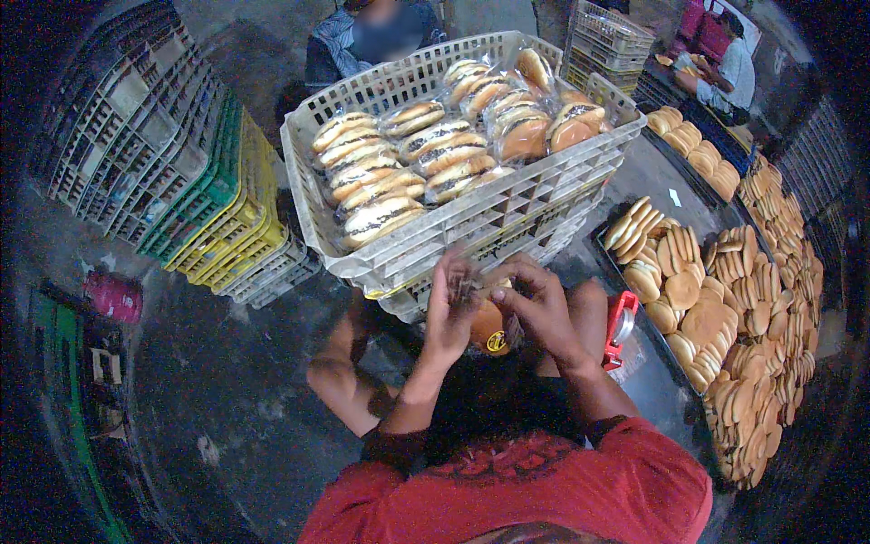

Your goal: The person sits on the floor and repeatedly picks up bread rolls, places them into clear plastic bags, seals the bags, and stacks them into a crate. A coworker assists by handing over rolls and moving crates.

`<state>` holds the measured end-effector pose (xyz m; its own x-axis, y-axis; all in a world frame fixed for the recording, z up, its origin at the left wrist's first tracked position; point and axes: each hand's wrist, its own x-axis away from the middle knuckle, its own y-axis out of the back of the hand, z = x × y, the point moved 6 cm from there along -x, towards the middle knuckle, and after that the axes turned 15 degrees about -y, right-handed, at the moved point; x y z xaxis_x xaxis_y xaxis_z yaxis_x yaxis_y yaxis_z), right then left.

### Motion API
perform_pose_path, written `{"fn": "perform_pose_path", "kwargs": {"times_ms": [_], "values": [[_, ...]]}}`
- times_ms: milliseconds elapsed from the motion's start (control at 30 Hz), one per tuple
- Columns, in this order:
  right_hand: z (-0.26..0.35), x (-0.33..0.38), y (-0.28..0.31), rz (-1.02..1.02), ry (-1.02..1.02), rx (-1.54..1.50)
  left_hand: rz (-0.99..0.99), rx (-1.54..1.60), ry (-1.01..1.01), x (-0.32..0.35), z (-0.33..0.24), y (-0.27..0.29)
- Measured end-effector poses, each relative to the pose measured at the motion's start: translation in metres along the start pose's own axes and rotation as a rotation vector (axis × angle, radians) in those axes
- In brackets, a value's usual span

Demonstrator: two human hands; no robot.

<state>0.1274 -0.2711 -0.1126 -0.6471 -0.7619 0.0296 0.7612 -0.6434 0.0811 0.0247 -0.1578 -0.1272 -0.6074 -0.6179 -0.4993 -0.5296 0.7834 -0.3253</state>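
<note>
My left hand (450,306) and my right hand (535,304) meet in front of me, both closed on the twisted neck of a clear plastic bag of filled buns (489,328) that rests on my lap. The bag's body is mostly hidden behind my fingers. Just beyond my hands stands a white plastic crate (408,254) stacked on other crates, filled with several bagged packs of filled buns (412,163).
A red tape dispenser (620,326) sits by my right knee. Trays of loose round buns (725,317) spread along the right. Stacked coloured crates (217,199) lean at left. One person sits behind the crate, another person (729,72) works at far right.
</note>
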Motion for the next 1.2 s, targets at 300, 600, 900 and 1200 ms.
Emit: {"fn": "perform_pose_path", "kwargs": {"times_ms": [300,600,900,1200], "values": [[-0.016,-0.001,0.007,0.027,-0.159,-0.163,0.104,-0.277,0.184,-0.005,0.007,-0.005],[-0.027,-0.001,0.012,-0.119,-0.095,-0.134,0.038,-0.573,0.145,0.004,0.008,-0.013],[-0.02,-0.006,0.015,-0.179,0.059,-0.071,-0.016,-0.498,0.081,0.008,0.02,-0.014],[-0.092,0.037,0.075,-0.477,-0.184,-0.114,0.067,-0.521,-0.027,0.028,0.048,-0.038]]}}
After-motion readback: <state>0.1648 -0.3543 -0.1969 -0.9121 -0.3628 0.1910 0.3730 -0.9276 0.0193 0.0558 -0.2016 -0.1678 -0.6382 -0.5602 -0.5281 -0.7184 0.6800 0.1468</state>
